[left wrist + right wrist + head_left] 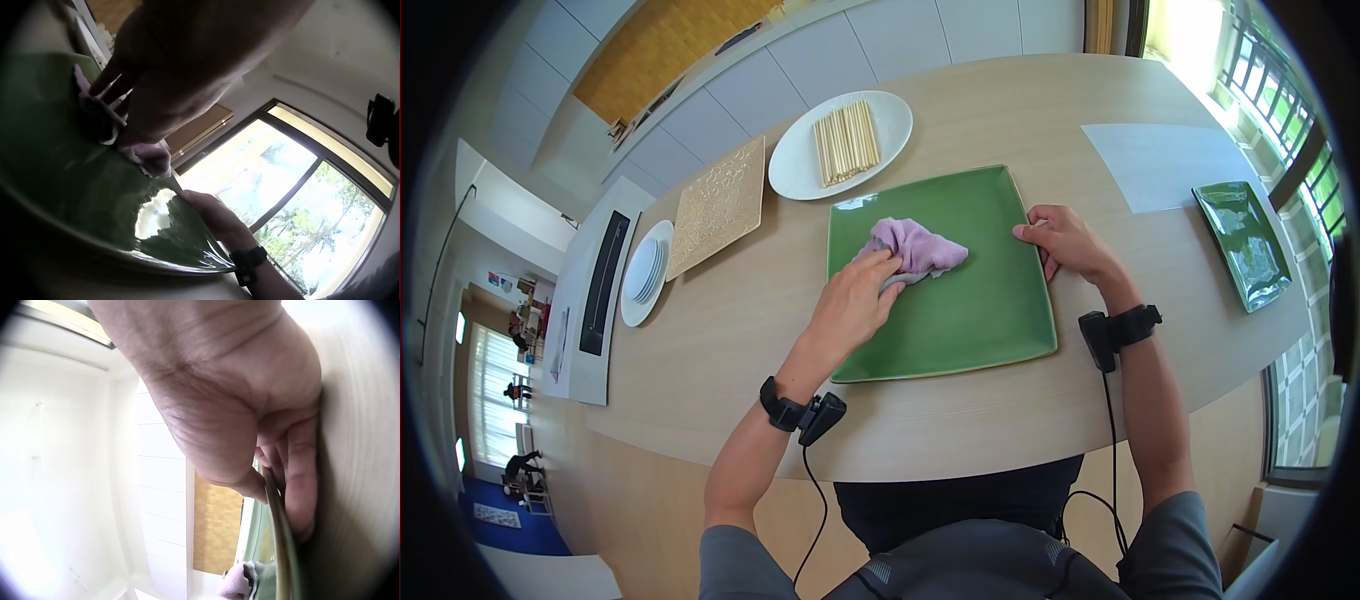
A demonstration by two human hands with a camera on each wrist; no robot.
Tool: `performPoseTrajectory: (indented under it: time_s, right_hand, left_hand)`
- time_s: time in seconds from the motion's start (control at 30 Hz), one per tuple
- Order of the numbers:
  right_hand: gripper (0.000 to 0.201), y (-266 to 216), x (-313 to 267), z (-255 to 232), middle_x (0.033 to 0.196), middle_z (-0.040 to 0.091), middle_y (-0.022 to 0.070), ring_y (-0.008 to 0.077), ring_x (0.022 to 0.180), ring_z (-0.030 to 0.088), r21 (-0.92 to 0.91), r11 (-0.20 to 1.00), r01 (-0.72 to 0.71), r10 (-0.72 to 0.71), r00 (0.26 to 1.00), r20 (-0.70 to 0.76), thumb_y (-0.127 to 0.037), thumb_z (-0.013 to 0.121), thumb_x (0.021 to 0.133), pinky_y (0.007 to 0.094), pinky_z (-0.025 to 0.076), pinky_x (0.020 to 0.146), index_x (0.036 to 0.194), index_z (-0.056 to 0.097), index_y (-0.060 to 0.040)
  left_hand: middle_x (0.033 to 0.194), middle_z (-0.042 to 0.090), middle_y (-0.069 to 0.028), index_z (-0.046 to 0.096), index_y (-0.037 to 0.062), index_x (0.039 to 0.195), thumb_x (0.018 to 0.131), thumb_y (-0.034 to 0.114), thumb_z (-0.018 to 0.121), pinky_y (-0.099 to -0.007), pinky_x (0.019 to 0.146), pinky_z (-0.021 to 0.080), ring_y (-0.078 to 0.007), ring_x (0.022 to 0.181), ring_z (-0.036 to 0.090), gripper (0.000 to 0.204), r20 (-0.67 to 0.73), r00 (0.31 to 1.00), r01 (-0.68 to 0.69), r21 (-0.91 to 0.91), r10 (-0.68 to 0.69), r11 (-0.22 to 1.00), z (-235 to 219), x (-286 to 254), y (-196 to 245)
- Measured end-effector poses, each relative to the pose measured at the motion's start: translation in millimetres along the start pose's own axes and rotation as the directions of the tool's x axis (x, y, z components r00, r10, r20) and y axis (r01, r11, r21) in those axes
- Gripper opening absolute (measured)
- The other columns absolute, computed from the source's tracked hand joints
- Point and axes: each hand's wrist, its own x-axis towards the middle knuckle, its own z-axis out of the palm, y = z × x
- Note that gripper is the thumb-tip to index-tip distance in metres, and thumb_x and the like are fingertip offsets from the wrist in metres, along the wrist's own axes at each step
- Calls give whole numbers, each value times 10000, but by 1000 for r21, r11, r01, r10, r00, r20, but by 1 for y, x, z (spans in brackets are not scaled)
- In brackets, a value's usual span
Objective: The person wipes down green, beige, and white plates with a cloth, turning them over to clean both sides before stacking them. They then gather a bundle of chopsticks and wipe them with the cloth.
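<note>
A large square green plate [960,320] lies on the table in the head view. My left hand [855,305] presses a crumpled purple cloth [920,248] with a grey underside onto its upper middle, the fingers curled over the cloth. At the plate's right edge my right hand [1072,245] pinches the rim, thumb on top and fingers beneath, as the right wrist view shows at the rim [282,550]. In the left wrist view the cloth [150,159] is bunched under the fingers.
Behind the plate stands a white oval plate [790,165] with several pale sticks. A patterned board [720,205] and stacked white dishes [645,270] are at the left. A translucent sheet [1155,165] and a small green dish [1245,245] lie at the right.
</note>
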Motion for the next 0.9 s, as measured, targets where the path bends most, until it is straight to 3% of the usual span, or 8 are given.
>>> performPoseTrajectory:
  time_s: [0.07,0.37,0.53,0.73,0.8,0.83,0.9]
  right_hand:
    - [271,1,0,0,696,638,84,147,531,608,0,1000,-2,2,1000,-2,-230,650,959,285,503,460,883,600,25]
    - [274,-2,-1,1,692,635,79,142,530,605,-26,1000,-14,13,1000,-20,-242,661,949,279,497,470,890,605,19]
    - [268,-1,-1,3,650,578,24,100,509,569,13,1000,0,0,1000,-24,-249,675,950,250,468,441,837,581,-25]
    - [268,13,8,-1,661,574,17,92,511,543,-24,1000,16,-16,1000,-19,-253,662,957,247,450,442,825,571,-38]
    - [247,25,16,-4,685,614,70,148,548,614,-165,978,128,-138,989,-51,-218,643,948,287,496,467,894,597,19]
    - [247,20,12,-4,685,614,70,148,548,614,-164,978,127,-137,989,-54,-218,643,948,287,496,467,894,597,19]
    - [222,7,4,-1,694,622,78,160,555,632,-12,1000,1,-1,1000,-15,-189,627,944,291,518,473,899,598,26]
  left_hand:
    - [1294,628,-197,653,1,1231,924,190,664,-420,1026,473,-387,1181,594,361,-30,999,-39,6,39,999,1,-14,4]
    - [1332,608,-172,657,16,1238,946,241,649,-412,1049,461,-352,1252,559,368,73,988,-129,-84,135,988,11,-28,44]
    - [1351,595,-162,646,26,1254,958,257,634,-417,1059,449,-341,1285,531,376,57,969,-232,-123,241,965,22,-6,58]
    - [1379,580,-154,632,43,1285,955,268,634,-427,1073,441,-327,1311,516,400,41,974,-216,-132,223,967,33,36,61]
    - [1385,578,-153,632,47,1288,952,273,635,-426,1080,436,-326,1317,511,404,31,975,-213,-121,219,969,37,49,54]
    - [1391,575,-152,633,52,1291,950,277,637,-426,1087,431,-326,1323,507,409,19,977,-208,-109,211,972,39,56,51]
    - [1393,576,-151,632,53,1294,948,281,637,-423,1092,428,-329,1324,507,414,22,979,-201,-94,204,975,41,67,42]
